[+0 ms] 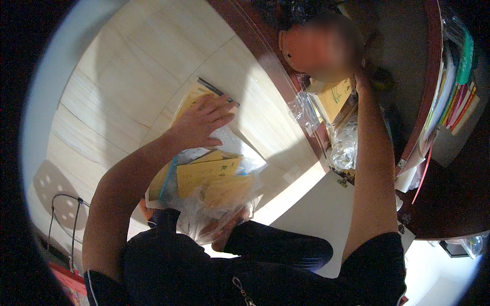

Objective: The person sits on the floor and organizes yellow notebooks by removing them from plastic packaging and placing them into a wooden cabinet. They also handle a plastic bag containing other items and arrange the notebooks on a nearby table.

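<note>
My left hand [206, 121] is spread, palm down, over a stack of yellow paper booklets [188, 102] on the floor. Closer to my body, more yellow booklets [212, 176] lie in a clear plastic bag [201, 219]. My right arm reaches into a dark red-brown wooden cabinet [270, 61]. There my right hand [361, 79] is beside another yellow booklet [334, 99]; its fingers are mostly hidden, so I cannot see whether they grip it. Crumpled clear plastic [344, 145] lies below that booklet. A blurred patch covers an orange-brown thing [293, 48] near the hand.
Pale tiles [138, 66] cover the floor at the left. Folders and books [457, 102] stand at the far right, beyond the curved wooden edge [431, 76]. A white panel [314, 214] lies between my knee [306, 250] and right arm. A black wire frame [76, 219] stands at lower left.
</note>
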Demonstrator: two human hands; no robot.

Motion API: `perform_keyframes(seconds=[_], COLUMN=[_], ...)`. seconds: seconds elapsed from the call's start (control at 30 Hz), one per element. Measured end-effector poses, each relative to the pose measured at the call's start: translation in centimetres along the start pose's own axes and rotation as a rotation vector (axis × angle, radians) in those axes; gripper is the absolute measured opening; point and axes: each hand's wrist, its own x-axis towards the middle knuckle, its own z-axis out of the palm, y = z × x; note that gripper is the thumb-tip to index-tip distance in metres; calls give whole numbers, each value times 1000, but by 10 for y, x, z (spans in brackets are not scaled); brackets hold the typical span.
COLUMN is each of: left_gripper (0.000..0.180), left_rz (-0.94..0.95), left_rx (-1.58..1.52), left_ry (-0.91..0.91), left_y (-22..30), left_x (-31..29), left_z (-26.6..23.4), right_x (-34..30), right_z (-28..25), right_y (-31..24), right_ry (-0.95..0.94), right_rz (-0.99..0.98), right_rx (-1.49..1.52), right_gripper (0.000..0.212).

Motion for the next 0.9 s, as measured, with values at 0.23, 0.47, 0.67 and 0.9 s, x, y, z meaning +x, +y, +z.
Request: perform_keyframes(seconds=[0.23, 0.47, 0.67, 0.9], left_gripper=[77, 78, 78, 71], left_rz=[23, 35, 36, 17], left_rx=[-8, -26, -32, -97], left_ry=[17, 47, 38, 27], left_y=[-2, -1, -2, 4], left_x=[6, 8, 4, 11], left_z=[2, 1, 5, -7], right_x=[5, -10, -123, -299], right_z=[-12, -62, -93, 17], right_y=[-13, -22, -51, -74], right_ry=[118, 438, 571, 373], right_rz=[-106, -187, -188, -506], right_rx=[-198, -317, -554, -260], right_gripper=[58, 51, 45, 40])
